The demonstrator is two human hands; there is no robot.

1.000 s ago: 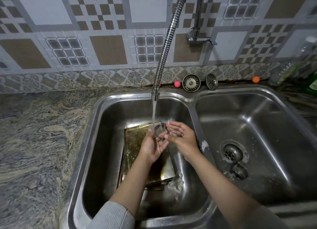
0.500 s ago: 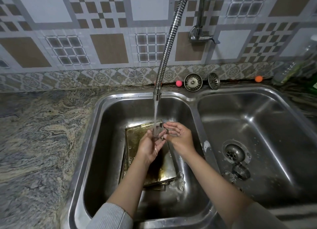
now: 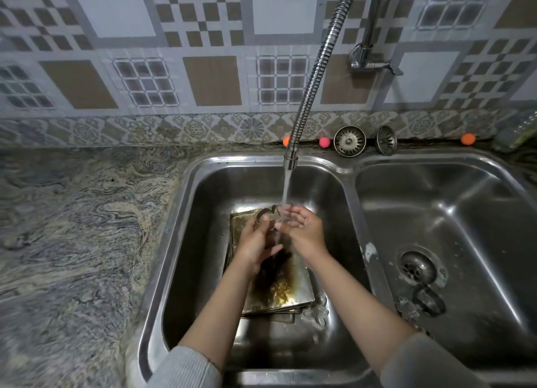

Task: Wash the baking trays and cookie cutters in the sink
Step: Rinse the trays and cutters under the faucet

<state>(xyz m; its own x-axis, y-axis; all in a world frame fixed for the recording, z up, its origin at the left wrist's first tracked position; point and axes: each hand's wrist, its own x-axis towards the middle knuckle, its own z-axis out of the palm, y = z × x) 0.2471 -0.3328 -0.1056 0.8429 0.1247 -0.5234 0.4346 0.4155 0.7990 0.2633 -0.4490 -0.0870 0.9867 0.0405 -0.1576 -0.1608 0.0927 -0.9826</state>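
Observation:
Both hands are over the left sink basin (image 3: 203,242), under the running water from the flexible tap hose (image 3: 316,68). My left hand (image 3: 255,242) grips a metal cookie cutter (image 3: 266,213) at its lower edge. My right hand (image 3: 302,227) holds the cutter's right side, its fingers in the stream. Below them lie stacked greasy baking trays (image 3: 293,291) on the basin floor. A flower-shaped cutter (image 3: 318,312) lies by the trays' near right corner. Two more cutters (image 3: 428,300) sit in the right basin (image 3: 465,213) near its drain.
A marbled stone counter (image 3: 72,242) spreads to the left of the sink. Two drain strainers (image 3: 349,141) lean on the back ledge with small orange and pink balls (image 3: 324,142). A tiled wall rises behind, carrying the tap valve (image 3: 369,62).
The cutter has shifted in my hands under the stream, now showing more above my left fingers. My right hand has moved closer over the left. The view has tilted slightly.

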